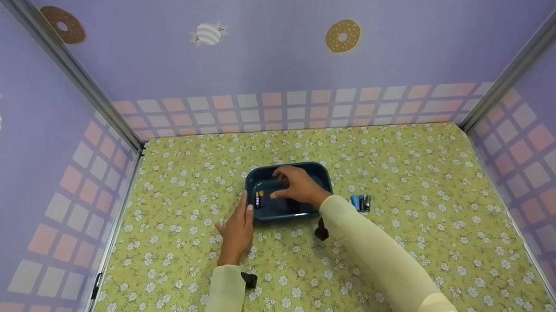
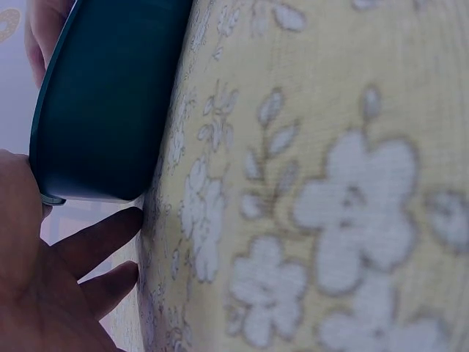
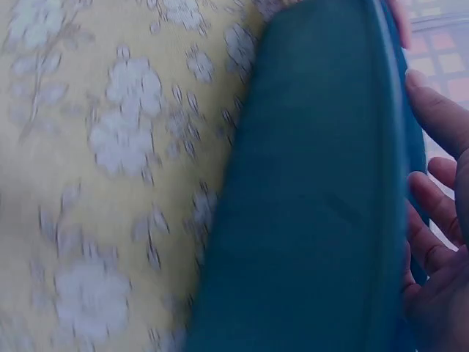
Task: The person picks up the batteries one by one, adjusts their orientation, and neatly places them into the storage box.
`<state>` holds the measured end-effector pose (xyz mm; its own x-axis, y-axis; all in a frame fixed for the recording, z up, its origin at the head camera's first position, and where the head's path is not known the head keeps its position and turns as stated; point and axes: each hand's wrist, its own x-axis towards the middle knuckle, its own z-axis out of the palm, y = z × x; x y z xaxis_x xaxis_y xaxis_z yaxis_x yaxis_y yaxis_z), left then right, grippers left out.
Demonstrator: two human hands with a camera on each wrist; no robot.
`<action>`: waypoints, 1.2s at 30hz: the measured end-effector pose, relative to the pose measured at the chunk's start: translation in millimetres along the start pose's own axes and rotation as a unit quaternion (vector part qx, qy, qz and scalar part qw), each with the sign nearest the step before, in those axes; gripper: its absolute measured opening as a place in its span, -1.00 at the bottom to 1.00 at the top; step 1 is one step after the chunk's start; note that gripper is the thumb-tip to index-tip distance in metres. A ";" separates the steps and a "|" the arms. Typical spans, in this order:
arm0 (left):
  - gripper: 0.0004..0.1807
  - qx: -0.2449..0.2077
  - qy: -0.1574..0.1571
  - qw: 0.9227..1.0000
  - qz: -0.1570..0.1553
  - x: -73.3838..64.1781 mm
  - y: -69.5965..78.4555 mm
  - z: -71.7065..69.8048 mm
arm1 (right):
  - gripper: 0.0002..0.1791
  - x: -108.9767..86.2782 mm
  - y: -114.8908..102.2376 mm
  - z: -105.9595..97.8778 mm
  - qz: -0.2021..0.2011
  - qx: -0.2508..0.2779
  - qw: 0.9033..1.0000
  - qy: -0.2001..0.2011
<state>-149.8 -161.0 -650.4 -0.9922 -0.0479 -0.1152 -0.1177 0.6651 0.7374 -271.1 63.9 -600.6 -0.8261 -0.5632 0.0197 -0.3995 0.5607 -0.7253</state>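
Note:
A dark teal plastic basin point(image 1: 291, 216) stands on the flowered cloth. Two small batteries point(image 1: 257, 199) lie side by side inside it, near its left wall. My left hand point(image 1: 238, 228) rests along the basin's left side with the fingers extended; in the left wrist view, two fingertips point(image 2: 124, 220) reach down to the cloth by the basin's end. Over the basin's inside hovers my right hand point(image 1: 299, 186), its thumb and fingers apart and loosely bent, with nothing visible between them. The right wrist view has these fingers point(image 3: 436, 202) behind the basin's near rim.
Just right of the basin, three batteries lie in a row on the cloth: a light blue one point(image 1: 355, 203), a dark blue one point(image 1: 362, 203) and a black one point(image 1: 368, 203). Purple walls point(image 1: 272, 55) bound the surface at the back and both sides.

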 end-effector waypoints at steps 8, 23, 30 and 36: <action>-0.36 0.008 0.004 1.000 -0.007 -0.6 -0.3 0.0 | -0.35 -24.3 6.5 -45.8 -0.032 0.009 0.998 0.048; -0.31 0.002 0.008 1.000 -0.010 -1.2 0.5 0.7 | -0.47 -82.9 35.5 -114.3 -0.013 -0.040 0.991 0.125; -0.29 0.005 0.006 1.000 -0.008 -2.2 2.0 0.1 | -0.49 -110.4 57.5 -127.7 0.000 -0.064 0.986 0.152; -0.29 0.004 0.004 1.000 -0.011 -3.2 1.7 -0.2 | -0.48 -132.9 76.1 -133.5 0.008 -0.076 0.984 0.164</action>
<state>-146.9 -159.9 -648.7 -0.9897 -0.0678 -0.1258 -0.1386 0.6693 0.7300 -244.7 262.4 -566.5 -0.9063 -0.3418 0.2485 -0.4201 0.6658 -0.6166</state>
